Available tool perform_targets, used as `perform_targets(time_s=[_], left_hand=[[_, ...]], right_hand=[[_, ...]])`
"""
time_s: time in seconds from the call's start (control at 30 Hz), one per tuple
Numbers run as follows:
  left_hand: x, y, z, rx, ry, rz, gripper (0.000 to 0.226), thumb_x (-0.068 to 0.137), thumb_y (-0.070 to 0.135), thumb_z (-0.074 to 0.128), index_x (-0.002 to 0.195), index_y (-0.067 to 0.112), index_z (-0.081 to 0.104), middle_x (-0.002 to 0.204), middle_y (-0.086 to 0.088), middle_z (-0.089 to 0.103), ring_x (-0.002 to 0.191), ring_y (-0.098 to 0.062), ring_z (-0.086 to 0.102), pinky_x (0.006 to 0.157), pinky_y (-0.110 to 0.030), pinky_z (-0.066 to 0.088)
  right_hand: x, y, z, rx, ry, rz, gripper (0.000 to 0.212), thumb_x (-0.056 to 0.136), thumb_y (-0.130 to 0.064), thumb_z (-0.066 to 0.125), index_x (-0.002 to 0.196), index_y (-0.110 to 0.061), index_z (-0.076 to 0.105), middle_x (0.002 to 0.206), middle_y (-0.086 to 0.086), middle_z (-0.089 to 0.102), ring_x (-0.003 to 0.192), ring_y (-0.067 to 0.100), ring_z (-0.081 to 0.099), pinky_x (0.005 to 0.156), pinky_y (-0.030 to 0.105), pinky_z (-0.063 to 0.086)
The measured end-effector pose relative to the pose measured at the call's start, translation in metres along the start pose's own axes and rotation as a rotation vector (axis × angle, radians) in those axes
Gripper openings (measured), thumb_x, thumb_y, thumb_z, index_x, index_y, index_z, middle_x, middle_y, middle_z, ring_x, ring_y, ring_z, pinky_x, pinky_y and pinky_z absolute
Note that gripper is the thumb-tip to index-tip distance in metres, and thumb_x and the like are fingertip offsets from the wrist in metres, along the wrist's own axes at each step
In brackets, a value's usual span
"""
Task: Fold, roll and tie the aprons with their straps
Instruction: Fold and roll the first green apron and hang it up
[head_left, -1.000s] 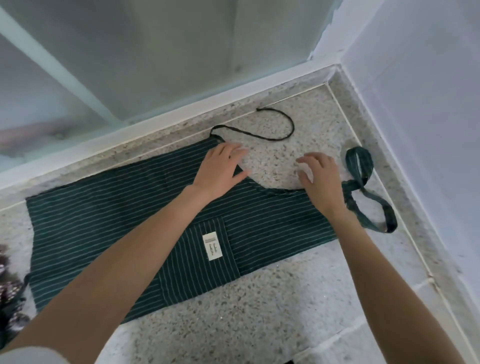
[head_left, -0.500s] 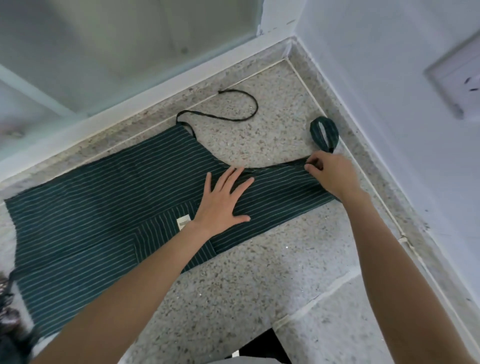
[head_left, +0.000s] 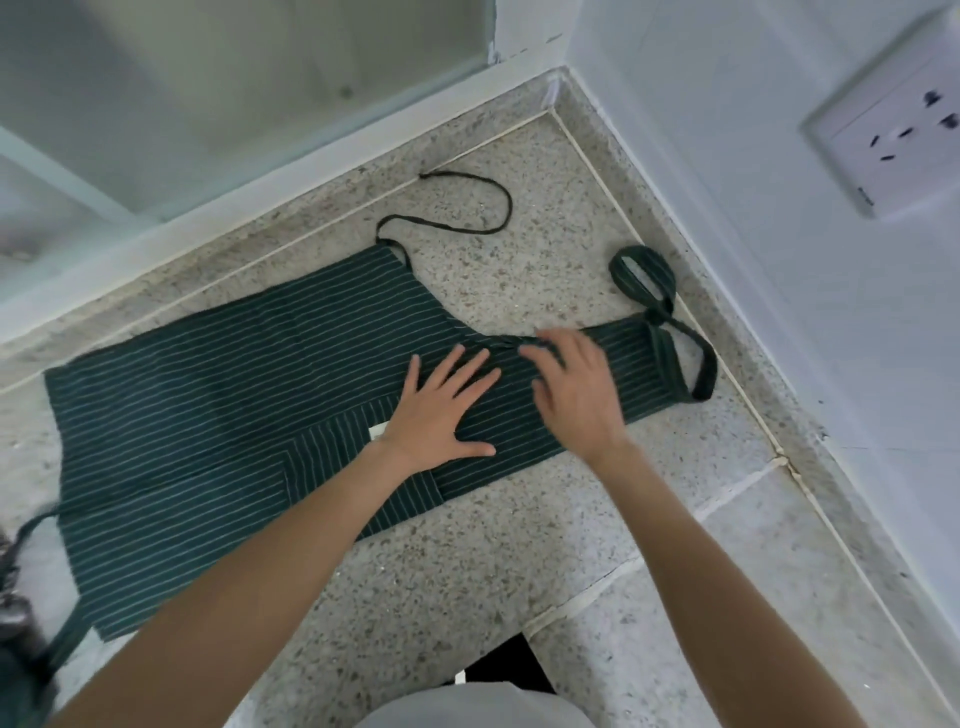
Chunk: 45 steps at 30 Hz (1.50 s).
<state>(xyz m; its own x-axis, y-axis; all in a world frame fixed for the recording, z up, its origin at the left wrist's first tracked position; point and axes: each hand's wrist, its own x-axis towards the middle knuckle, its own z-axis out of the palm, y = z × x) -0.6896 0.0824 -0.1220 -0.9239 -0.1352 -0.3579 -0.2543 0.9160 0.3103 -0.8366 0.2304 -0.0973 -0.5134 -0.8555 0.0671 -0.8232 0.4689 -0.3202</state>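
While the dark green striped apron (head_left: 218, 395) lies folded lengthwise and flat on the speckled stone floor (head_left: 519, 561), running from the left edge toward the corner of the white wall (head_left: 779, 260), the left hand (head_left: 441, 410) presses on its middle with fingers straight and spread wide, holding nothing. The right hand (head_left: 576, 395) sits just beside it at the bib's upper edge; it is blurred, its fingers look bent onto the cloth, and I cannot tell whether they pinch the hem. The cloth looks thin, light and limp, so it should crease easily but slide and spring open on the smooth floor unless pinned by a flat palm. The neck loop (head_left: 670, 332) at the bib end and the thin waist strap (head_left: 467, 208) lying loose above are slack cords; for rolling, the bib end's two corners look like the best places to take hold
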Motion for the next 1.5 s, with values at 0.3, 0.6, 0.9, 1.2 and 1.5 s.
perform_targets(time_s=[0.3,0.6,0.9,1.2,1.5], left_hand=[[-0.146,-0.039,0.012,-0.391,0.562,-0.503,0.020,0.090,0.025,0.059,0.110,0.023,0.061,0.115,0.004,0.062,0.110,-0.020,0.053,0.093,-0.037,0.042],[-0.271,-0.067,0.056,-0.267,0.149,-0.587,0.062,0.080,0.057,0.061,0.132,0.026,0.049,0.144,0.006,0.038,0.135,-0.020,0.032,0.101,-0.047,0.036],[-0.295,-0.053,0.037,-0.412,0.160,-0.497,0.028,0.100,0.026,0.038,0.125,0.019,0.051,0.069,0.012,0.056,0.051,-0.005,0.047,0.047,-0.017,0.029],[-0.301,-0.102,-0.030,-0.147,0.401,-0.626,0.022,0.096,0.037,0.047,0.105,0.021,0.060,0.069,0.002,0.063,0.054,-0.016,0.055,0.045,-0.025,0.034],[-0.266,-0.160,-0.016,-0.168,0.332,-0.893,0.026,0.098,0.034,0.042,0.116,0.019,0.054,0.084,-0.008,0.067,0.070,-0.026,0.062,0.052,-0.029,0.041]], right_hand=[[-0.056,-0.125,0.046,0.113,-0.278,-0.541,0.032,0.078,-0.019,0.069,0.109,-0.017,0.062,0.122,0.005,0.059,0.119,0.026,0.050,0.099,0.041,0.041],[-0.049,-0.169,0.043,-0.238,-0.586,-0.551,0.033,0.098,-0.017,0.037,0.129,-0.004,0.039,0.133,0.015,0.046,0.123,0.029,0.046,0.097,0.037,0.042],[-0.049,-0.133,0.001,-0.117,-0.611,-0.414,0.020,0.101,-0.032,0.030,0.107,-0.016,0.040,0.059,-0.008,0.046,0.049,0.020,0.048,0.049,0.031,0.031],[0.054,-0.150,-0.040,0.003,-0.455,-0.608,0.040,0.080,-0.051,0.059,0.094,-0.014,0.063,0.079,0.002,0.065,0.068,0.019,0.060,0.058,0.031,0.047],[0.133,-0.174,0.027,-0.166,-0.512,-0.393,0.030,0.098,-0.029,0.046,0.114,-0.008,0.060,0.116,0.010,0.056,0.102,0.030,0.055,0.087,0.041,0.044]])
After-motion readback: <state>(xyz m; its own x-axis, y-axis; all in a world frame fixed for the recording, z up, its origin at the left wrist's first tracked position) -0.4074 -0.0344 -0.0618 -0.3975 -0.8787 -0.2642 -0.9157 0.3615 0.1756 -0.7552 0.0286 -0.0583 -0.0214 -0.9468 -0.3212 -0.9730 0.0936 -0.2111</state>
